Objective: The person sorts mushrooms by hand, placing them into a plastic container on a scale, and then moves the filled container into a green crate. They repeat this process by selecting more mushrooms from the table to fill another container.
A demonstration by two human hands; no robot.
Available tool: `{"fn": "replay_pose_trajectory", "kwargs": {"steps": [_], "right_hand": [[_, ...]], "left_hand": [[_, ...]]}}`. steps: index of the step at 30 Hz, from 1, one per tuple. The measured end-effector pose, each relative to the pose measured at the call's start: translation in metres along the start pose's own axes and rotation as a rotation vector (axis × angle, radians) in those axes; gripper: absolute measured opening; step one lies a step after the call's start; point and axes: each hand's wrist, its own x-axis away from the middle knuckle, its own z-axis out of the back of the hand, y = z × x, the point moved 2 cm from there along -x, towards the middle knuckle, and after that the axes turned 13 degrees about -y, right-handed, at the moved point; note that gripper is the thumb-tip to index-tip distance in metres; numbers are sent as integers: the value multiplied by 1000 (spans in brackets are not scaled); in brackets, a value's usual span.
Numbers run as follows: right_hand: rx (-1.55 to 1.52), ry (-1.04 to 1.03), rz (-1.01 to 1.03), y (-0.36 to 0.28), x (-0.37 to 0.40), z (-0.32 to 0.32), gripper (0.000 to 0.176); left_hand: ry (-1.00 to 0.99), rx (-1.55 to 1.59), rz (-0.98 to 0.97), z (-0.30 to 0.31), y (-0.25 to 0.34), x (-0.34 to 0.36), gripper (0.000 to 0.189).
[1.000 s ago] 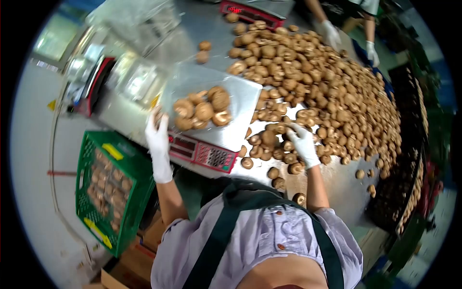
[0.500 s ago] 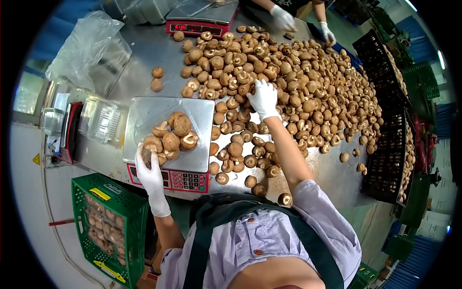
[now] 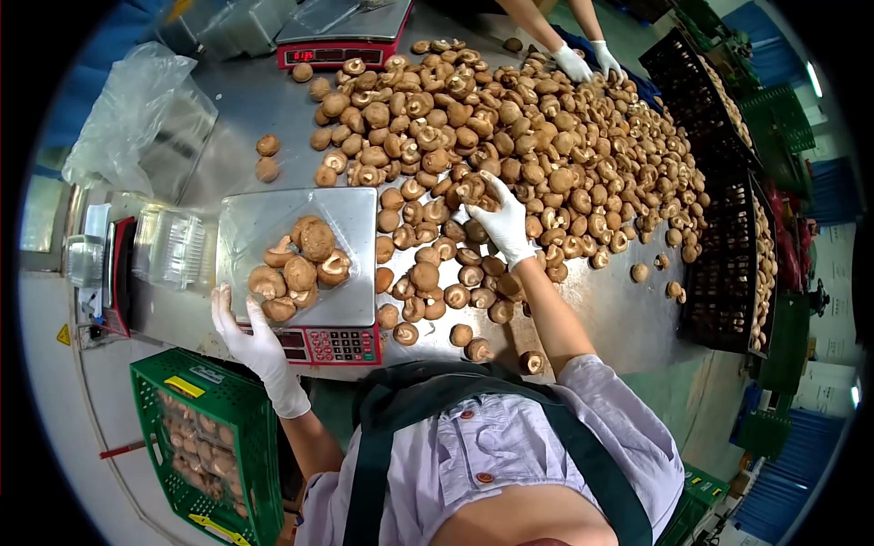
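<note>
My left hand (image 3: 255,353), in a white glove, is at the front left corner of the near scale (image 3: 355,209). Its fingers are spread and hold nothing. Several brown shiitake mushrooms (image 3: 299,273) lie in a clear plastic tray (image 3: 341,214) on the scale's steel plate. At the near edge of the big mushroom pile (image 3: 546,136), my gloved right hand (image 3: 503,223) has its thumb and fingers closed around a shiitake mushroom (image 3: 470,189). Loose mushrooms (image 3: 425,276) lie between the scale and my right forearm. The scale's display is partly covered by my left hand.
Across the table, another person's gloved hands (image 3: 590,64) touch the far pile. A second red scale (image 3: 341,41) stands at the back left, near a plastic bag (image 3: 127,118) and clear boxes (image 3: 168,246). Black crates (image 3: 719,273) line the right; a green crate (image 3: 205,364) stands lower left.
My left hand has let go of a mushroom in the tray and drawn back left, fingers spreading. My right hand has turned and closed on a mushroom. The co-worker's hands have come together at the pile.
</note>
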Motion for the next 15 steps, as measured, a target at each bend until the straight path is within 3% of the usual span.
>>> {"fn": "replay_pose_trajectory", "kwargs": {"steps": [3, 6, 7, 9, 11, 15], "right_hand": [[-409, -64, -87, 8, 23, 6, 58], [-293, -201, -219, 11, 62, 24, 51], [-34, -314, -297, -14, 78, 39, 49], [150, -403, -415, -16, 113, 65, 50], [25, -356, -551, 11, 156, 96, 47], [518, -517, -904, 35, 239, 159, 49]], "left_hand": [[32, -29, -76, 3, 14, 2, 34], [107, 48, -259, -4, 33, 7, 35], [94, 113, -296, -10, 46, 10, 33], [-49, 304, -301, -30, 63, 17, 32], [-258, 315, -378, -47, 92, 26, 32], [-689, 483, -451, -110, 111, 50, 35]]}}
